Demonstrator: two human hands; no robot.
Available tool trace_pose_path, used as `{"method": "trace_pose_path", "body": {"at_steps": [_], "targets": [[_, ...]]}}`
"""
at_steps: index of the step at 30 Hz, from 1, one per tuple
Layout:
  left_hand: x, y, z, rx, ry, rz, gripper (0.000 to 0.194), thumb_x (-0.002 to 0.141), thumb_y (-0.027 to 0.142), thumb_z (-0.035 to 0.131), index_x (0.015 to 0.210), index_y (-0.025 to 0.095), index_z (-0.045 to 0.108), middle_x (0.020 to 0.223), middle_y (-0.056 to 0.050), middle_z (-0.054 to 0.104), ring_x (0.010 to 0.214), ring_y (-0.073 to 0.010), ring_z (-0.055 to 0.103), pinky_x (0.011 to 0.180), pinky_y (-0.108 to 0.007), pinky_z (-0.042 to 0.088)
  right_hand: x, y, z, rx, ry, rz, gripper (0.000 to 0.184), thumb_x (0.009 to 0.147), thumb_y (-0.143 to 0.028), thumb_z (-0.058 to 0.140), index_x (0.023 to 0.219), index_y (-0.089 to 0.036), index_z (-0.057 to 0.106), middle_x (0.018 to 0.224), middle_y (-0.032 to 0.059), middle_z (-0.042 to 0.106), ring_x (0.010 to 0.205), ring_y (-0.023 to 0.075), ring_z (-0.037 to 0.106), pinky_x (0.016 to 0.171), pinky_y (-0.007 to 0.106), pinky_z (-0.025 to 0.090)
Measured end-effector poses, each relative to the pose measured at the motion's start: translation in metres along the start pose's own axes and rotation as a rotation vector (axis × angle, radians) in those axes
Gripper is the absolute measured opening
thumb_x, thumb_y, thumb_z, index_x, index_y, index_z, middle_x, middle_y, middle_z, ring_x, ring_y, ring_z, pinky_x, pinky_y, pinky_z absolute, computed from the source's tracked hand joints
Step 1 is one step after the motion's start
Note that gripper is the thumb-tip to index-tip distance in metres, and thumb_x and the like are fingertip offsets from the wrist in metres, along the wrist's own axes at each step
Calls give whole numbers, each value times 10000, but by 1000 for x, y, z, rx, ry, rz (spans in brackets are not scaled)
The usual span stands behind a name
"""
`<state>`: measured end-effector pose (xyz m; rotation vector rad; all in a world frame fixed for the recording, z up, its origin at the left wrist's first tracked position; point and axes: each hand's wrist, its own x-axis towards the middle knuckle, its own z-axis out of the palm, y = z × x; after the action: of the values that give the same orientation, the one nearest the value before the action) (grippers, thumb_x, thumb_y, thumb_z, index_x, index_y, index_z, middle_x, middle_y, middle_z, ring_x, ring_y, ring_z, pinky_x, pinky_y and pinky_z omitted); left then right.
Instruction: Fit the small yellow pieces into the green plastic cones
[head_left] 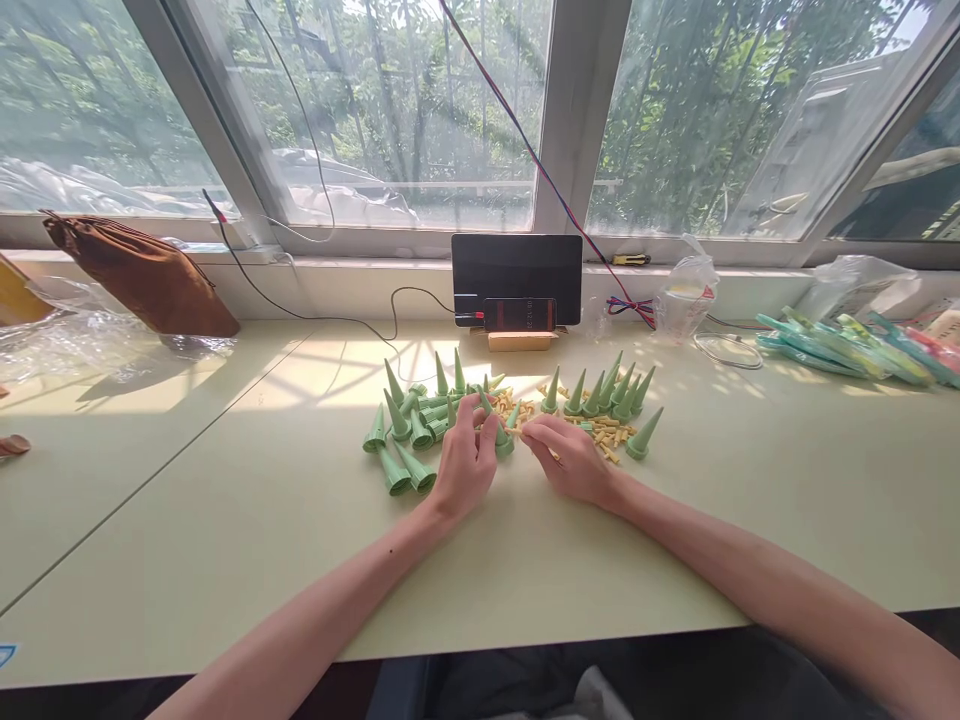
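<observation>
Fingers of my left hand (466, 458) are closed round a green plastic cone (504, 441), which stands tip up with a flared base. Opposite it, my right hand (571, 458) pinches a small tan peg (514, 431), its end close to the cone's side; whether they touch I cannot tell. Left of my left hand lie several green cones (395, 472), some on their sides with open ends showing, others upright. Beyond my right hand several more cones (598, 393) stand upright. Loose tan pegs (611, 436) are scattered beside and behind both hands.
A dark tablet (517, 262) leans at the window, a phone (520, 315) before it on a small cardboard box (520, 341). A brown pouch (142, 275) and clear plastic lie far left. Green and teal packets (832, 345) lie far right. A black cable (300, 316) crosses the back.
</observation>
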<state>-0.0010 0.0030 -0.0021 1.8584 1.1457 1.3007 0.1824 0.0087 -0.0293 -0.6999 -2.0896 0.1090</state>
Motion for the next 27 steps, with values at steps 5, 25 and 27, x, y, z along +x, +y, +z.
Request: {"method": "trace_pose_path", "body": {"at_steps": [5,25,27], "targets": [[0,0,0,-8,1,7,191,989,376,396,1104,227,420,781,20,561,426,-49,308,411,-184,263,-2,2,0,2,-30,-8,158,996,-146,416,1029,-203,560,862,62,584,716,147,509,654,266,453],[-1,-2,1,-59,36,3,204,980,389,419,1095,223,449,805,5,607,413,-41,299,407,-181,261,-2,3,2,18,-68,2,206,1017,-189,365,1005,-206,569,888,69,593,718,146,524,655,259,464],[-1,-2,1,-54,42,6,200,980,386,419,1089,221,446,797,6,605,412,-41,292,406,-180,260,-2,3,2,18,-71,2,211,1019,-191,362,995,-203,571,877,66,589,712,144,515,651,257,460]]}}
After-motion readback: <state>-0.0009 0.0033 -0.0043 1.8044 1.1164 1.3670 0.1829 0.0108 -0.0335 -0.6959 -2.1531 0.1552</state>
